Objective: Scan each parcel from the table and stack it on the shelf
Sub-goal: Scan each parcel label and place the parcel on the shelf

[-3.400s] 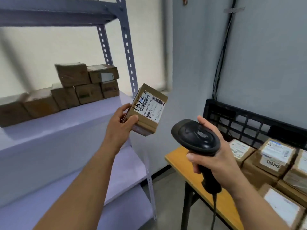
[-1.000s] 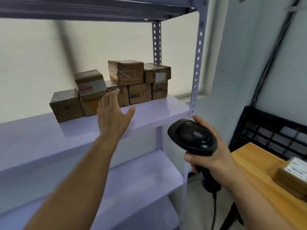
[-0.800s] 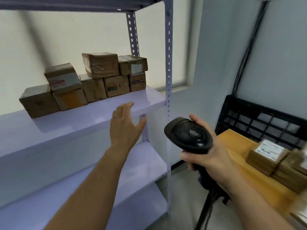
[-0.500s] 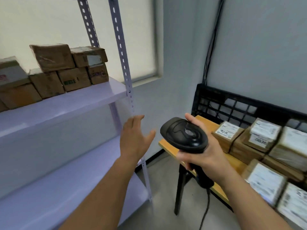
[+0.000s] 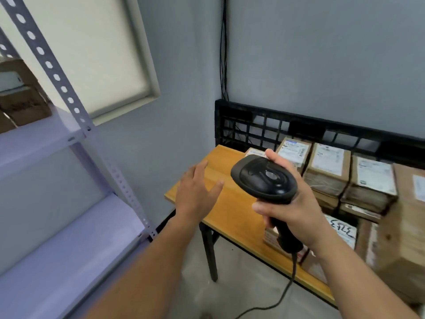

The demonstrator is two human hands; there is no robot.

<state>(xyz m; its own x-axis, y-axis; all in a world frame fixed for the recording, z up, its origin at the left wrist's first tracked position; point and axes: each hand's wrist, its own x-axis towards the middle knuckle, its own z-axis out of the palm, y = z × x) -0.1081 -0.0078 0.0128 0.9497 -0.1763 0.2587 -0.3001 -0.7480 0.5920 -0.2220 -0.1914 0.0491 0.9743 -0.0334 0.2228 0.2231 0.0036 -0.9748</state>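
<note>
The parcels (image 5: 327,166), brown cardboard boxes with white printed labels, sit stacked in tight rows on the right part of the wooden table (image 5: 232,217), their sides touching; one near the front (image 5: 342,231) bears a handwritten number in black marker, partly hidden behind the right wrist, and a larger plain box (image 5: 407,238) stands at the far right edge of view. A black barcode scanner (image 5: 264,178) is held in the air in front of these parcels, its broad head towards the camera. The right hand (image 5: 292,210) grips its handle, fingers (image 5: 259,207) curled round the neck just below the head, one fingertip resting on the head's top edge. The scanner's cord (image 5: 287,288) hangs from the handle down to the floor. The left hand (image 5: 195,192) hovers over the bare left end of the table with its fingers straight and slightly spread, thumb out, holding nothing. Behind the parcels a black grid crate wall (image 5: 264,125) stands against the grey wall. To the left is the pale metal shelf (image 5: 41,139) with its perforated upright (image 5: 57,72), and a few shelved parcels (image 5: 23,104) show at the left edge on its upper board, blurred. A window blind (image 5: 92,54) fills the wall behind the shelf, and dark cables (image 5: 223,54) run down the room corner
</note>
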